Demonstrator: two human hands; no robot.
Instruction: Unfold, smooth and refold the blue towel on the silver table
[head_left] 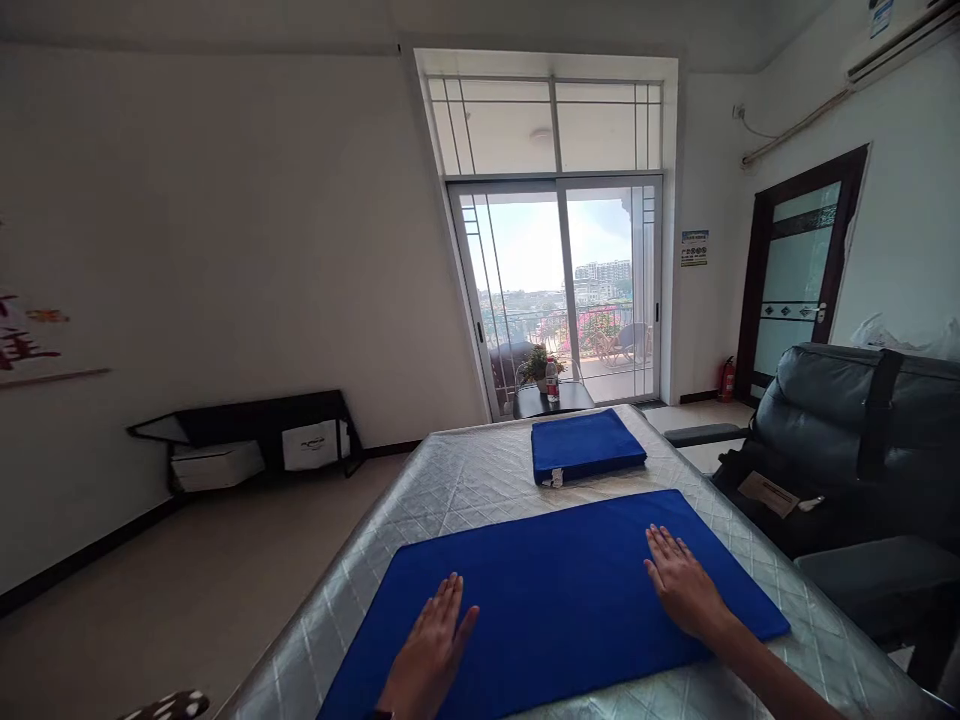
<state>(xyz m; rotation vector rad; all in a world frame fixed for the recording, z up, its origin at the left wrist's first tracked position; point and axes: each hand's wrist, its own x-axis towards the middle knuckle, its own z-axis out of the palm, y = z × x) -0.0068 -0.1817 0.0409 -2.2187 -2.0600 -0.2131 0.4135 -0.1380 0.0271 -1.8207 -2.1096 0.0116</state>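
Observation:
A flat blue cloth (555, 590) lies spread over the near part of a silvery quilted mattress (465, 475). Over the cloth's left part is my left hand (435, 640), palm down, fingers stretched out and thumb apart. My right hand (682, 585) is over its right part, also palm down with straight fingers. Neither hand holds anything; whether the palms press on the cloth or hover just above, I cannot tell. Beyond the cloth, a folded blue cloth (585, 445) with a white tag (553, 478) at its near corner rests on the mattress.
A black armchair (832, 440) with a strap and a brown card on it stands close on the right. Past the mattress, a small dark table (532, 402) bears a plant and a bottle (553, 382). A low black shelf (255, 430) is by the left wall. Glass sliding doors are behind.

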